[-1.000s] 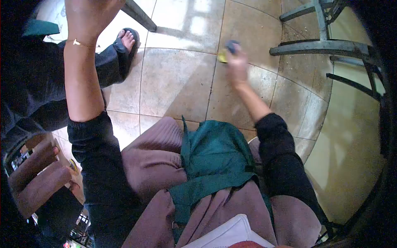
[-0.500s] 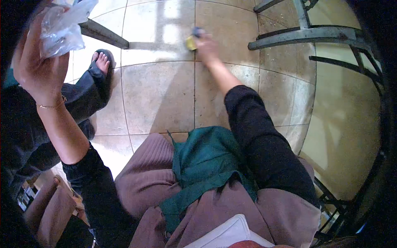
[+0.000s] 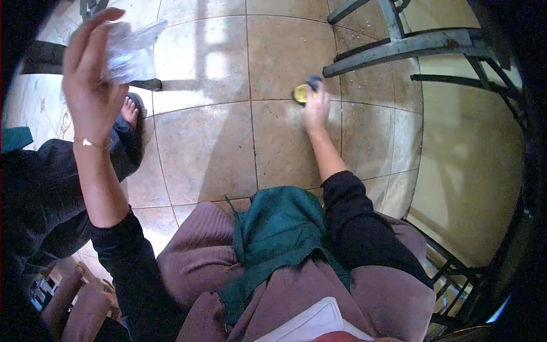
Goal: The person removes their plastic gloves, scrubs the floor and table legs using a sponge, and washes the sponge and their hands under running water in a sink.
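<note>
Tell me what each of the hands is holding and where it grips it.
The left hand pinches a crumpled clear plastic bag by its lower left edge. The right hand presses a yellow sponge to the floor tile, fingers over its top.

Beige stone floor tiles (image 3: 211, 154) with dark grout lines, patches of sunlight near the top, grey metal furniture legs (image 3: 399, 48) at upper right, another dark leg (image 3: 51, 57) upper left.

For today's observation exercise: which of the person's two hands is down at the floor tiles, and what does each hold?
The right hand, pressing a yellow sponge to the tiles; the left hand is raised, holding a clear plastic bag.
</note>
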{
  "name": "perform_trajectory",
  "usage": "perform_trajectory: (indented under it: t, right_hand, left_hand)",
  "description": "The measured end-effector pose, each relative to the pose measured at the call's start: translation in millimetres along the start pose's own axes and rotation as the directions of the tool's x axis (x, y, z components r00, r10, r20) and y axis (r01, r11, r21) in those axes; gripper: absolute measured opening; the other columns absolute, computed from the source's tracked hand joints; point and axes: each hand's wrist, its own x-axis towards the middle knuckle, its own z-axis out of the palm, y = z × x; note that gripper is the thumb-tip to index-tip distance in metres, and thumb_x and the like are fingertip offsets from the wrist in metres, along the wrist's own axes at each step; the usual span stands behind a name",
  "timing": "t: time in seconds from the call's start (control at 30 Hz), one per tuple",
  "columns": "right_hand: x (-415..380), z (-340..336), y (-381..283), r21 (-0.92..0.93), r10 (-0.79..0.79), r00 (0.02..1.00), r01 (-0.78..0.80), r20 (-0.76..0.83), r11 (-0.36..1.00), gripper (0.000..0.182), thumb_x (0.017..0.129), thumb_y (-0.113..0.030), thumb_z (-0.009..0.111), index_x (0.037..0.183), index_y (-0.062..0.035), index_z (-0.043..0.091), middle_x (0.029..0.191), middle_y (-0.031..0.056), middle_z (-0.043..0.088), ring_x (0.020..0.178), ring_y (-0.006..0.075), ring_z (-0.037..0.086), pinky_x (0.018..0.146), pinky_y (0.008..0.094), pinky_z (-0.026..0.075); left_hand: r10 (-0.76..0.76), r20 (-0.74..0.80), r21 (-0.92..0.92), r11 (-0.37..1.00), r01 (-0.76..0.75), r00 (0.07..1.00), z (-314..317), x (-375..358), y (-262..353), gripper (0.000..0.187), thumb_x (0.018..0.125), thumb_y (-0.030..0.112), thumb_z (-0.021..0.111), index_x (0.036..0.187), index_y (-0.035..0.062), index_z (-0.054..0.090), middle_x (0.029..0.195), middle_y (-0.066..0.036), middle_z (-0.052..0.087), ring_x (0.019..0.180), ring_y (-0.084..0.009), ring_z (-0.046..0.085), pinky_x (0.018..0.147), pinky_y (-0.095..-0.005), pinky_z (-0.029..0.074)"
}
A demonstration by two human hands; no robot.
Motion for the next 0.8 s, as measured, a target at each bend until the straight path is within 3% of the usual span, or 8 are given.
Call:
perform_trajectory:
  t: [0.07, 0.17, 0.33, 0.43, 0.5, 0.57, 0.63, 0.8]
  right_hand:
    - [-1, 1, 5, 0.131, -0.339, 0.938, 0.328, 0.075, 0.936, 0.032, 0.078, -0.013, 0.049, 0.109, -0.0162, 0.057, 0.125, 0.0112, 0.041, 0.106, 0.0292, 0.045, 0.083, 0.0393, 0.041]
    - [-4, 0, 37, 0.124, -0.312, 0.942, 0.298, 0.124, 0.947, 0.034, 0.078, -0.012, 0.050, 0.110, -0.0193, 0.057, 0.128, 0.0101, 0.039, 0.106, 0.0289, 0.045, 0.086, 0.0408, 0.041]
    - [-2, -4, 91, 0.080, 0.060, 0.987, -0.072, 0.146, 0.994, 0.042, 0.073, 0.002, 0.050, 0.111, -0.0140, 0.057, 0.124, 0.0136, 0.041, 0.103, 0.0326, 0.046, 0.089, 0.0396, 0.039]
    - [-11, -12, 96, -0.053, 0.224, 0.975, -0.224, -0.009, 0.973, 0.034, 0.085, -0.015, 0.046, 0.118, -0.0184, 0.050, 0.126, 0.0112, 0.040, 0.102, 0.0339, 0.046, 0.084, 0.0427, 0.042]
    - [-15, -52, 65, 0.406, 0.112, 0.991, -0.134, 0.078, 0.904, 0.029, 0.087, -0.016, 0.044, 0.115, -0.0157, 0.051, 0.118, 0.0128, 0.045, 0.096, 0.0347, 0.048, 0.078, 0.0440, 0.043]
    - [-49, 18, 73, 0.220, -0.214, 0.976, 0.198, 0.047, 0.955, 0.027, 0.085, -0.016, 0.046, 0.111, -0.0152, 0.053, 0.111, 0.0130, 0.048, 0.091, 0.0323, 0.049, 0.074, 0.0433, 0.044]
    - [-70, -20, 61, 0.126, -0.615, 0.788, 0.606, 0.039, 0.785, 0.029, 0.080, -0.016, 0.049, 0.108, -0.0158, 0.055, 0.115, 0.0134, 0.046, 0.094, 0.0293, 0.050, 0.077, 0.0405, 0.045]
    - [-72, -29, 110, 0.185, -0.547, 0.830, 0.524, 0.105, 0.831, 0.031, 0.077, -0.014, 0.049, 0.107, -0.0178, 0.058, 0.127, 0.0093, 0.039, 0.104, 0.0277, 0.047, 0.086, 0.0370, 0.043]
  left_hand:
    - [-0.036, 0.096, -0.004, 0.999, 0.037, 0.995, 12, -1, 5, 0.047, 0.056, -0.007, 0.057, 0.102, 0.0010, 0.053, 0.111, -0.010, 0.055, 0.101, -0.0283, 0.052, 0.087, -0.0322, 0.041]
    - [-0.031, 0.163, 0.050, 0.999, 0.023, 0.986, 27, -3, 12, 0.049, 0.057, -0.007, 0.056, 0.106, 0.0006, 0.052, 0.114, -0.013, 0.052, 0.099, -0.0329, 0.052, 0.084, -0.0354, 0.043]
    - [-0.166, 0.267, 0.045, 0.986, 0.160, 0.949, 45, -14, 22, 0.057, 0.061, 0.000, 0.060, 0.116, 0.0034, 0.045, 0.118, -0.016, 0.049, 0.095, -0.0346, 0.054, 0.079, -0.0372, 0.046]
    - [-0.175, 0.325, 0.050, 0.985, 0.167, 0.930, 64, -21, 26, 0.058, 0.065, 0.005, 0.061, 0.119, 0.0033, 0.042, 0.118, -0.017, 0.049, 0.096, -0.0350, 0.053, 0.079, -0.0370, 0.046]
    - [-0.223, 0.414, 0.010, 0.970, 0.241, 0.883, 75, -24, 32, 0.057, 0.067, 0.007, 0.061, 0.120, 0.0006, 0.040, 0.115, -0.018, 0.049, 0.097, -0.0356, 0.053, 0.080, -0.0366, 0.046]
    - [-0.247, 0.452, -0.001, 0.961, 0.277, 0.857, 83, -25, 42, 0.056, 0.071, 0.013, 0.060, 0.121, -0.0018, 0.038, 0.113, -0.020, 0.049, 0.099, -0.0362, 0.051, 0.083, -0.0374, 0.044]
    - [-0.265, 0.523, -0.007, 0.949, 0.315, 0.810, 97, -35, 44, 0.056, 0.075, 0.020, 0.059, 0.120, -0.0049, 0.038, 0.113, -0.023, 0.048, 0.102, -0.0375, 0.049, 0.086, -0.0383, 0.041]
    - [-0.279, 0.676, -0.079, 0.893, 0.444, 0.682, 133, -57, 65, 0.078, 0.076, 0.041, 0.060, 0.123, -0.0135, 0.030, 0.123, -0.029, 0.039, 0.116, -0.0357, 0.039, 0.097, -0.0351, 0.032]
